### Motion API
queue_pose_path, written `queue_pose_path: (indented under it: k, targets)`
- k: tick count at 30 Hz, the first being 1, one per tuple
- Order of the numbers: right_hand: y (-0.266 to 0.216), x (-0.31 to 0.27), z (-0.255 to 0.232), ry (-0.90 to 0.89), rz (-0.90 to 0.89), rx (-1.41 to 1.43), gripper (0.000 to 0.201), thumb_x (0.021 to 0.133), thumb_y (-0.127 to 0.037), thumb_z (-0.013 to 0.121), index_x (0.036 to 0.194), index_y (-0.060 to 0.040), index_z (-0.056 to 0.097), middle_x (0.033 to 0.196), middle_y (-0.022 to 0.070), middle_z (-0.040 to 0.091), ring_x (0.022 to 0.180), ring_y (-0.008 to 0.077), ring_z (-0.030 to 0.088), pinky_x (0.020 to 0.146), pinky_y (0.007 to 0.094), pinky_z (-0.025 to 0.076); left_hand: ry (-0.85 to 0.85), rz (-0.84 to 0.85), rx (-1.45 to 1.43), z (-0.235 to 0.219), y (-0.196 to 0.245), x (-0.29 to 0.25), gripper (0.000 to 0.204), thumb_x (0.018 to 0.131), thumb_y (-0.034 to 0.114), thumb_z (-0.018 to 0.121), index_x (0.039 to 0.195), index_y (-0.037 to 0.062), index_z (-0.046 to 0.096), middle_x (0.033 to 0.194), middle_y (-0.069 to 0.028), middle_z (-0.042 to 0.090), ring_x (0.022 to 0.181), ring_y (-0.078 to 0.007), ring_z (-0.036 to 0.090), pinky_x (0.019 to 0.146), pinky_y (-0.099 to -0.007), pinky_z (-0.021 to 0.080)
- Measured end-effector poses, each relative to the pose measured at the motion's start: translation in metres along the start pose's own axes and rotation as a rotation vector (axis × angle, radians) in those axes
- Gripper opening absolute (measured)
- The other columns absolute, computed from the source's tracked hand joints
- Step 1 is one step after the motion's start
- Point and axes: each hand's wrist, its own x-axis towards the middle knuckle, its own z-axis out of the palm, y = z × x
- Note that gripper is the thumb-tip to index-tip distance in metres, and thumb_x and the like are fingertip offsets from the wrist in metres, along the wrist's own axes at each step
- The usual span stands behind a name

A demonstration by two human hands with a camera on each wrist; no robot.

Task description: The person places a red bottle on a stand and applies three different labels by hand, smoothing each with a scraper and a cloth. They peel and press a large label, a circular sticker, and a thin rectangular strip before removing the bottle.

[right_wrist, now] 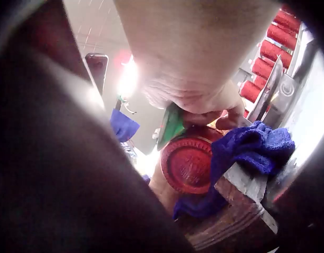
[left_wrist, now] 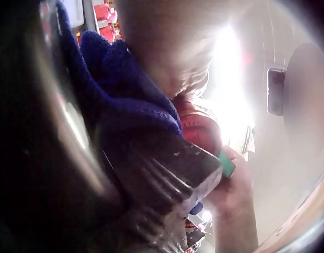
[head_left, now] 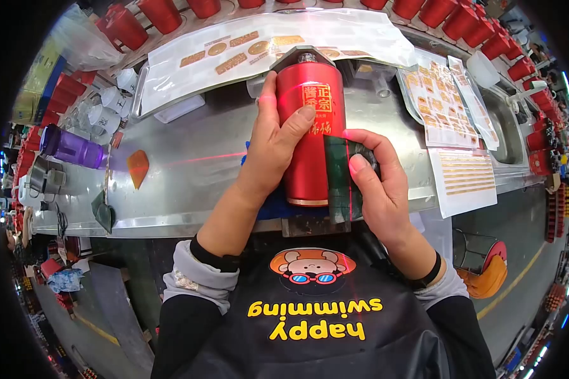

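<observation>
A red bottle [head_left: 306,167] with gold lettering lies over the metal bench's near edge, its neck pointing away from the body. The left hand [head_left: 275,136] grips it from the left side, thumb on top near the gold print. In the right hand [head_left: 382,189] a dark green flat scraper [head_left: 340,183] is pinched between thumb and fingers, its edge against the bottle's right side. In the right wrist view the bottle's round base [right_wrist: 188,164] shows beside a blue cloth [right_wrist: 257,145] on a block, with the green scraper [right_wrist: 171,125] above it.
Sheets of gold decals [head_left: 439,104] lie at the right, and a long decal sheet [head_left: 196,60] spans the back. A purple cup [head_left: 73,146], an amber piece [head_left: 138,168] and a dark green piece [head_left: 102,211] are at the left. Red bottles [head_left: 161,16] line the far edge.
</observation>
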Motion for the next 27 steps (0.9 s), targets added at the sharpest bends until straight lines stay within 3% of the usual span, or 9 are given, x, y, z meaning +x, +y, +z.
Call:
queue_pose_path:
  k: [4,7,12,19,25,27]
  targets:
    - [0.001,0.000,0.000,0.009,-0.023,0.000,0.028,0.099,-0.005,0.048,0.126,0.0012,0.052,0.098,0.0048,0.062,0.085,0.0065,0.054,0.076,0.0229,0.047,0.016,0.004,0.018,0.000,0.001,0.002,0.087,0.096,0.031,0.063,0.150,-0.0113,0.008,0.140,-0.0198,0.042,0.127,-0.0203,0.045,0.106,-0.0310,0.038]
    - [-0.004,0.000,-0.003,0.000,-0.039,-0.166,0.029,0.098,-0.005,0.049,0.126,0.0017,0.052,0.095,0.0045,0.062,0.083,0.0065,0.054,0.074,0.0229,0.047,0.047,0.004,0.135,0.000,0.001,0.003,0.090,0.093,0.034,0.065,0.149,-0.0114,0.011,0.140,-0.0216,0.042,0.127,-0.0224,0.045,0.106,-0.0326,0.038]
    - [-0.004,-0.002,-0.002,0.012,-0.012,-0.100,0.029,0.098,-0.005,0.049,0.127,0.0017,0.052,0.091,0.0039,0.062,0.079,0.0059,0.054,0.070,0.0228,0.046,0.082,0.050,0.240,-0.002,-0.008,0.004,0.092,0.091,0.035,0.068,0.150,-0.0098,0.013,0.141,-0.0239,0.040,0.126,-0.0270,0.048,0.105,-0.0354,0.040]
    - [-0.002,-0.003,-0.003,-0.001,0.018,-0.043,0.030,0.098,-0.004,0.049,0.127,0.0014,0.052,0.092,0.0035,0.062,0.078,0.0055,0.054,0.069,0.0225,0.046,0.060,0.027,0.195,0.005,0.001,-0.002,0.093,0.092,0.035,0.068,0.150,-0.0087,0.010,0.138,-0.0227,0.043,0.125,-0.0260,0.049,0.103,-0.0355,0.041]
    - [-0.004,-0.004,-0.003,-0.013,-0.032,-0.089,0.030,0.098,-0.004,0.048,0.128,0.0015,0.051,0.093,0.0043,0.064,0.081,0.0067,0.056,0.072,0.0233,0.048,0.059,0.039,0.228,0.000,-0.002,-0.002,0.094,0.092,0.037,0.067,0.150,-0.0098,0.010,0.139,-0.0237,0.042,0.125,-0.0276,0.049,0.105,-0.0358,0.040]
    - [-0.007,-0.005,-0.004,-0.048,0.018,-0.077,0.031,0.099,-0.004,0.047,0.129,0.0021,0.049,0.108,0.0051,0.060,0.094,0.0063,0.054,0.083,0.0222,0.045,0.057,0.035,0.216,0.001,-0.001,-0.002,0.094,0.092,0.039,0.067,0.150,-0.0102,0.011,0.139,-0.0243,0.042,0.126,-0.0283,0.048,0.106,-0.0361,0.038]
